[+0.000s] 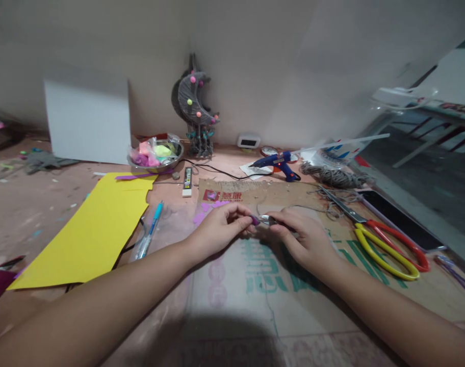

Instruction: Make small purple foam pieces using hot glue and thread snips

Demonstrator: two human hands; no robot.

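Observation:
My left hand [232, 224] pinches a small purple piece [255, 220] between thumb and fingertips, over the middle of the cardboard sheet. My right hand [305, 237] is closed around a small shiny metal tool [266, 219] whose tip meets or nearly meets the purple piece; its handle is hidden by my fingers, so its exact kind does not show. Just beyond my left hand, light purple cut-outs [205, 208] lie on the printed cardboard [232, 316]. Both hands are close together, fingertips facing each other.
On the right lie large red-and-yellow-handled scissors [385, 247], a phone [401, 219] and grey yarn [332, 176]. A blue glue gun [278, 164] with a cord stands behind. Leftward are yellow paper [91, 229], a pen [152, 229], a metal bowl [156, 167] and a moon ornament [194, 97].

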